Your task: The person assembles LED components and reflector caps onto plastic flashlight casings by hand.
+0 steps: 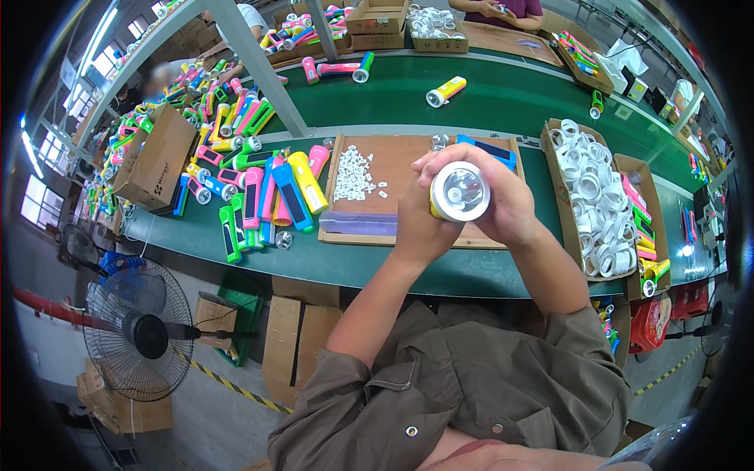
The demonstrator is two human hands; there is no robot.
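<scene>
Both hands are wrapped round a flashlight (461, 192), its white-rimmed, clear front turned up toward me. A sliver of yellow body shows beside the rim; the rest is hidden by my fingers. My left hand (422, 216) grips it from the left and below. On the other side, my right hand (509, 202) curls over the top and right of the head. Beneath them lies a brown wooden board (404, 169) with a heap of small white plastic pieces (355, 176) and a purple strip (360, 224). A blue flashlight (495, 153) rests at its far right, near a clear reflector (440, 141).
Colourful flashlights (271, 188) are piled on the left beside a cardboard box (157, 157). A carton of white rings (589, 184) stands at right. Beyond runs a green conveyor (503, 86) carrying a yellow flashlight (446, 92). A metal post (263, 71) rises at left; a fan (148, 335) stands lower left.
</scene>
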